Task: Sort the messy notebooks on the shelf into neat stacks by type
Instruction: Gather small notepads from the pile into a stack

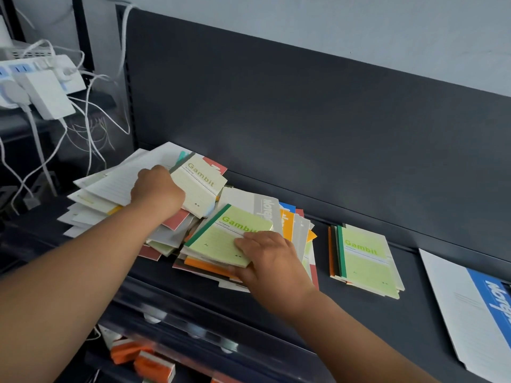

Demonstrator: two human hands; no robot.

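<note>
You are working at the messy pile of notebooks (293, 225), which is lying on the dark shelf (359, 327) toward its left end. Your left hand (156, 190) is gripping a cream Gambit notebook (197, 186) with a grey spine, tilted above the pile. Your right hand (272, 258) is pinching the near corner of a green Gambit notebook (221, 239), thumb on its cover. A neat stack (365, 258) topped by another green Gambit is sitting just right of the pile, and a large white notebook (464, 308) with a blue band is lying farther right.
</note>
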